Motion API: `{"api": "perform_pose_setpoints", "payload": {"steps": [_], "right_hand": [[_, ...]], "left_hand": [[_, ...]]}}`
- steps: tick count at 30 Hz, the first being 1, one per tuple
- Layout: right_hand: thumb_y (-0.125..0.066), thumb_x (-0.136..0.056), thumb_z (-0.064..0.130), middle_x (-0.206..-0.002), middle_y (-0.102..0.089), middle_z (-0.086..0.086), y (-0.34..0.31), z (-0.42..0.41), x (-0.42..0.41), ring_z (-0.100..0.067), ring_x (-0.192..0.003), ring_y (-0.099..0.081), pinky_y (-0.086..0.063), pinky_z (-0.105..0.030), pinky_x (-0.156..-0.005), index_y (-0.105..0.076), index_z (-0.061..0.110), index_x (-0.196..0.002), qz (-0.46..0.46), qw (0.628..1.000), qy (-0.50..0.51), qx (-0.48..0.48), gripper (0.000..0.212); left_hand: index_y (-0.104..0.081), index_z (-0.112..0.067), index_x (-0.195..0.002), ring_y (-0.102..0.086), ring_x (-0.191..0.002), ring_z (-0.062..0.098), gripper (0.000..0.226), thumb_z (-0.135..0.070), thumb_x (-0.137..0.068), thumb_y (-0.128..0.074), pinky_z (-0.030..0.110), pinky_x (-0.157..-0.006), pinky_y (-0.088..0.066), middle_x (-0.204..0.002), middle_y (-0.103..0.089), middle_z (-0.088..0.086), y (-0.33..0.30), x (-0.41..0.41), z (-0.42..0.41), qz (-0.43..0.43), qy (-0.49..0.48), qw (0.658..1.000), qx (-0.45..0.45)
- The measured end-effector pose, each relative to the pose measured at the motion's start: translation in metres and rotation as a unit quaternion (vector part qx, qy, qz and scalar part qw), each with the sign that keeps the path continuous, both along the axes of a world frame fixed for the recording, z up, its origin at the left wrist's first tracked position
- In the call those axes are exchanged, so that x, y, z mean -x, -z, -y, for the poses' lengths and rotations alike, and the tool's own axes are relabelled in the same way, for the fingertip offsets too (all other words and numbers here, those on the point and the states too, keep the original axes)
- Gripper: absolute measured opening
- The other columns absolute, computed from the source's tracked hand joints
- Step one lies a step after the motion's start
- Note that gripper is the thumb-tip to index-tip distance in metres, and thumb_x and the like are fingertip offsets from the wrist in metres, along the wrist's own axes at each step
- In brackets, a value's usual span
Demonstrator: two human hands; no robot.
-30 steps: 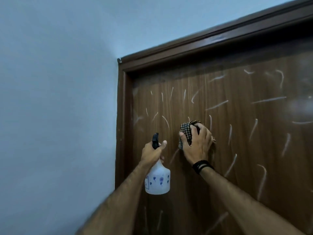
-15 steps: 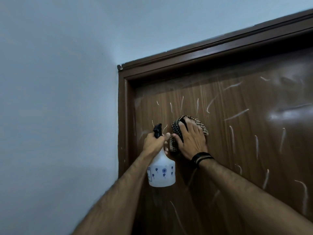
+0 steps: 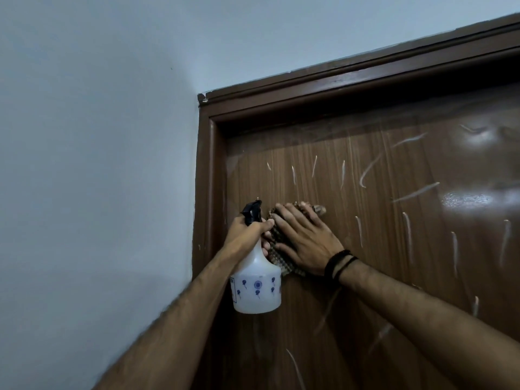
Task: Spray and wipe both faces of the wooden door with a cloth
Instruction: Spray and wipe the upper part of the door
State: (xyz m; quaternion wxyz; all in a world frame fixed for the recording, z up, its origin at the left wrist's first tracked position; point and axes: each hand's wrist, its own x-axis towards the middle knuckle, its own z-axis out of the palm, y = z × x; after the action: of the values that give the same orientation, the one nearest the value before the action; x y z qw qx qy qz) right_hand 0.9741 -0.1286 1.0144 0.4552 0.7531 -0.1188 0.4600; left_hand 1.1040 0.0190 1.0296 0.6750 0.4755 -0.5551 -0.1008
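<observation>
The door (image 3: 380, 249) was brown wood grain, shut in its frame, streaked with white marks and glossy patches. I pressed the checked cloth (image 3: 277, 249) flat against its upper left area. I held the white bottle (image 3: 256, 288), blue-printed, black-nozzled, upright just left of the cloth.

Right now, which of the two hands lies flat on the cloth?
The right hand, with the black wristbands; the left hand grips the spray bottle.
</observation>
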Motion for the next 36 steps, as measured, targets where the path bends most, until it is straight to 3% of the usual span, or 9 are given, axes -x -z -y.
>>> {"api": "perform_pose_setpoints", "payload": {"steps": [3,7,10,16,20,23,28,32,36], "right_hand": [[-0.022,-0.099,0.056,-0.164,-0.017,-0.011,-0.051,-0.005,-0.009,-0.026,-0.151,-0.014,-0.007,-0.052,-0.122,-0.032,0.017,-0.152,0.008,0.999,0.013,-0.049,0.067],[-0.034,-0.101,0.054,-0.165,-0.011,-0.008,-0.101,-0.016,-0.015,-0.025,-0.152,-0.006,0.001,-0.051,-0.122,-0.025,0.015,-0.154,0.082,0.99,0.023,-0.114,0.067],[-0.036,-0.099,0.055,-0.165,-0.012,-0.008,-0.092,-0.015,-0.019,-0.026,-0.152,-0.006,0.001,-0.053,-0.122,-0.024,0.013,-0.154,0.073,0.992,0.017,-0.099,0.07],[-0.026,-0.099,0.054,-0.163,-0.022,-0.008,-0.014,0.001,-0.008,-0.025,-0.151,-0.014,-0.011,-0.052,-0.121,-0.032,0.014,-0.152,0.026,0.998,-0.006,-0.061,0.066],[-0.031,-0.1,0.051,-0.162,-0.022,-0.009,-0.044,0.003,-0.005,-0.026,-0.151,-0.015,-0.008,-0.052,-0.122,-0.031,0.013,-0.152,0.093,0.992,-0.009,-0.087,0.064],[-0.037,-0.1,0.052,-0.164,-0.016,-0.009,-0.09,-0.006,-0.008,-0.027,-0.152,-0.009,-0.002,-0.052,-0.122,-0.026,0.011,-0.154,0.122,0.985,-0.005,-0.124,0.068],[-0.031,-0.093,0.07,-0.165,-0.009,-0.009,-0.082,-0.016,-0.031,-0.026,-0.152,-0.002,0.006,-0.054,-0.121,-0.021,0.013,-0.155,0.038,0.995,0.003,-0.092,0.085],[-0.028,-0.096,0.065,-0.163,-0.02,-0.009,-0.024,-0.015,-0.052,-0.026,-0.151,-0.013,-0.001,-0.051,-0.119,-0.032,0.014,-0.152,-0.065,0.996,-0.022,-0.048,0.076],[-0.021,-0.098,0.062,-0.165,-0.013,-0.008,-0.058,-0.022,-0.058,-0.024,-0.152,-0.007,0.004,-0.049,-0.121,-0.026,0.015,-0.155,-0.013,0.998,-0.001,-0.057,0.074]], "left_hand": [[-0.067,-0.001,-0.101,-0.058,-0.052,0.02,0.014,-0.015,-0.097,-0.067,0.031,-0.05,-0.05,-0.076,-0.063,0.01,-0.002,-0.001,0.001,-0.01,-0.017,1.0,0.008],[-0.065,-0.003,-0.105,-0.061,-0.055,0.019,0.019,-0.018,-0.095,-0.07,0.031,-0.051,-0.05,-0.084,-0.067,0.011,-0.005,-0.004,0.002,-0.022,-0.047,0.999,0.0],[-0.066,-0.002,-0.105,-0.061,-0.057,0.02,0.018,-0.017,-0.095,-0.069,0.032,-0.052,-0.05,-0.087,-0.069,0.012,-0.007,-0.01,-0.003,-0.027,-0.054,0.998,0.008],[-0.067,-0.002,-0.101,-0.059,-0.053,0.02,0.017,-0.017,-0.096,-0.068,0.032,-0.05,-0.05,-0.074,-0.065,0.009,0.004,-0.011,-0.008,-0.031,-0.061,0.998,-0.01],[-0.065,-0.001,-0.095,-0.058,-0.052,0.02,0.016,-0.016,-0.096,-0.068,0.032,-0.051,-0.05,-0.07,-0.062,0.009,-0.001,-0.007,-0.014,-0.023,-0.072,0.997,-0.024],[-0.063,-0.001,-0.102,-0.056,-0.05,0.017,0.015,-0.016,-0.098,-0.066,0.029,-0.047,-0.049,-0.073,-0.061,0.008,-0.011,-0.002,-0.02,-0.032,-0.031,0.999,-0.025],[-0.067,-0.002,-0.102,-0.055,-0.051,0.018,0.013,-0.014,-0.098,-0.064,0.029,-0.047,-0.049,-0.073,-0.061,0.008,-0.024,-0.006,-0.027,-0.03,-0.041,0.999,-0.019],[-0.067,0.001,-0.105,-0.055,-0.051,0.02,0.016,-0.013,-0.096,-0.065,0.03,-0.049,-0.048,-0.072,-0.062,0.01,-0.019,-0.012,-0.028,-0.042,-0.035,0.998,-0.027],[-0.067,0.001,-0.11,-0.057,-0.051,0.018,0.021,-0.015,-0.096,-0.066,0.03,-0.048,-0.048,-0.071,-0.064,0.008,-0.015,-0.022,-0.026,-0.043,-0.059,0.997,-0.032]]}}
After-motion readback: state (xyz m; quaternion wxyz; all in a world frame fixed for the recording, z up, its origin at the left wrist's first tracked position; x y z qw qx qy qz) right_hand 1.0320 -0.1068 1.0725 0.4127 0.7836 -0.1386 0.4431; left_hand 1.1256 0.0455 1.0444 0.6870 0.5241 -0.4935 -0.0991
